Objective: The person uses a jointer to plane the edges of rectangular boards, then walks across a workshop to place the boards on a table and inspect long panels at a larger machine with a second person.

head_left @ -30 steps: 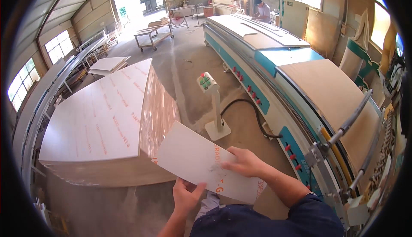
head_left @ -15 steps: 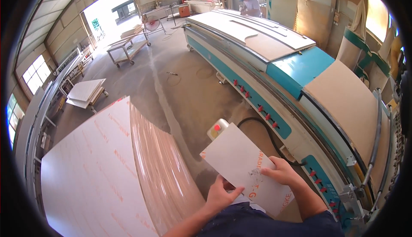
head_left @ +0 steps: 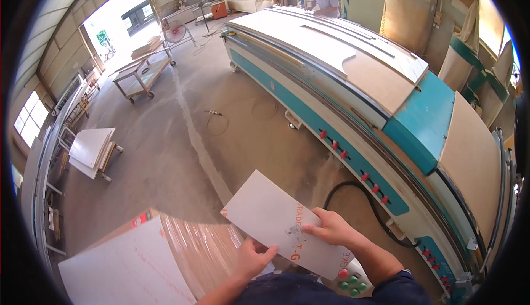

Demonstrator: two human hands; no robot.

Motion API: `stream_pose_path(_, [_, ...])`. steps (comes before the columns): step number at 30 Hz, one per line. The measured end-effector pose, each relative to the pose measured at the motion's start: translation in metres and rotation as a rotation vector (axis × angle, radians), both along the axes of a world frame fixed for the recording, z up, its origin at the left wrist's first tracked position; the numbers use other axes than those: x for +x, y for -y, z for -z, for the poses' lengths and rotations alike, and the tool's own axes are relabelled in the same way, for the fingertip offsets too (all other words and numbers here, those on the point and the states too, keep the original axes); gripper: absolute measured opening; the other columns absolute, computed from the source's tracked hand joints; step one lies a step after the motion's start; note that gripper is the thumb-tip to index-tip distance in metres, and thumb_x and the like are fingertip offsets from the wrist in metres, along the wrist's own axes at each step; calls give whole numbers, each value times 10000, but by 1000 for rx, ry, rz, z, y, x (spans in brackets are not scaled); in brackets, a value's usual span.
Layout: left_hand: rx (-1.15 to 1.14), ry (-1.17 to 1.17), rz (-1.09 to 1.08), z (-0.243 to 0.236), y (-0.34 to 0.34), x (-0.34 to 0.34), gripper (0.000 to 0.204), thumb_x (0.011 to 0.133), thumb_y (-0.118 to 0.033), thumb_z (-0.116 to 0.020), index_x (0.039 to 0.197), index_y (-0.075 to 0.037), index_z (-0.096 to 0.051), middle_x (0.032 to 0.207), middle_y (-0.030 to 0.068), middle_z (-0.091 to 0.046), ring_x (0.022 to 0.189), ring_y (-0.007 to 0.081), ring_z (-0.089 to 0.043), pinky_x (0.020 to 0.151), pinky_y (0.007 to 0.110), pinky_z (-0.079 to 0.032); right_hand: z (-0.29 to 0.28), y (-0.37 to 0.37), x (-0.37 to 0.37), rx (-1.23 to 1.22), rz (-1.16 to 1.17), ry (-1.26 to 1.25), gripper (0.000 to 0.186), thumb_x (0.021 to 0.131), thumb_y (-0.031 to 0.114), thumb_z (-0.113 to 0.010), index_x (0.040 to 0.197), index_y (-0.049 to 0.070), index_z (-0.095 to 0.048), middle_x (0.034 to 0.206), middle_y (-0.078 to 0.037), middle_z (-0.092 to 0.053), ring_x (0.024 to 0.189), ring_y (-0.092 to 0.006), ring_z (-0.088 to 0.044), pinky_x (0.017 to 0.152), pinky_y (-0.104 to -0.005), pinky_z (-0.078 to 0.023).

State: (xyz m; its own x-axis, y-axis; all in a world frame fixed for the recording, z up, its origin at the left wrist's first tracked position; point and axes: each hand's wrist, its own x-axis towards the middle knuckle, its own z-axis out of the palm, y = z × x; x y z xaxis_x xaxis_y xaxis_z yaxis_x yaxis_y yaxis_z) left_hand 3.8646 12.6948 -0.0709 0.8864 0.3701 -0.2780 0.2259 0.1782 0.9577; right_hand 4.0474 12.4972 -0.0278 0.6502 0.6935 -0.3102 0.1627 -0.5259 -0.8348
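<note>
A white rectangular panel [head_left: 259,203] with orange print is held tilted in front of me. My right hand [head_left: 331,226] grips its right edge, the thumb lying on the top face. At the near left edge, my left hand [head_left: 255,258] is closed on the same panel, with its thumb at the rim and its other fingers partly hidden underneath. Below the panel's near right corner shows a control box [head_left: 353,283] with a red knob and several green buttons, partly covered by the panel.
A wrapped stack of sheets [head_left: 127,266] stands at the lower left. Along the right runs a long teal and white machine [head_left: 342,156] with red knobs and a black hose [head_left: 345,184]. Farther off are carts [head_left: 146,78], a fan [head_left: 175,31] and a person [head_left: 324,0] bending over the machine.
My view has moved forward along the machine, and the stack has slid lower in view. The control box now shows at the panel's near end instead of its far end. Both hands keep their hold.
</note>
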Motion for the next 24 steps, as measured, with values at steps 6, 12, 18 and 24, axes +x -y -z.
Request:
stream_pose_path(6, [28,-2,123,6,-180,111,470,879,-54,-746,1286,67,-547,1155,151,-721,1045,180,-703,913,317,-560,11,-163,83,-49,172,-18,492,891,350,-765,1179,-31,-646,1055,-237,-724,994,-330,-710,870,-392,-539])
stream_pose_path(12, [92,-64,186,-20,-345,222,466,874,-96,-751,1268,65,-561,1108,140,-738,991,166,-715,882,301,-561,-11,-318,175,-12,253,-54,462,906,333,-760,1165,-35,-656,1064,-206,-736,986,-280,-712,865,-379,-543])
stream_pose_path(18, [59,-32,84,10,-518,345,498,873,-51,-757,1294,85,-529,1181,162,-707,1073,204,-700,937,334,-557,16,-511,330,-74,58,68,535,893,395,-759,1188,-39,-655,1073,-235,-726,1000,-327,-710,877,-399,-540])
stream_pose_path(24, [129,33,-259,14,-705,444,461,859,-53,-764,1236,80,-536,1103,172,-717,948,200,-718,850,329,-575,-3,-749,477,-15,-214,99,566,896,449,-723,1194,-26,-648,1078,-246,-717,1033,-392,-690,882,-446,-533])
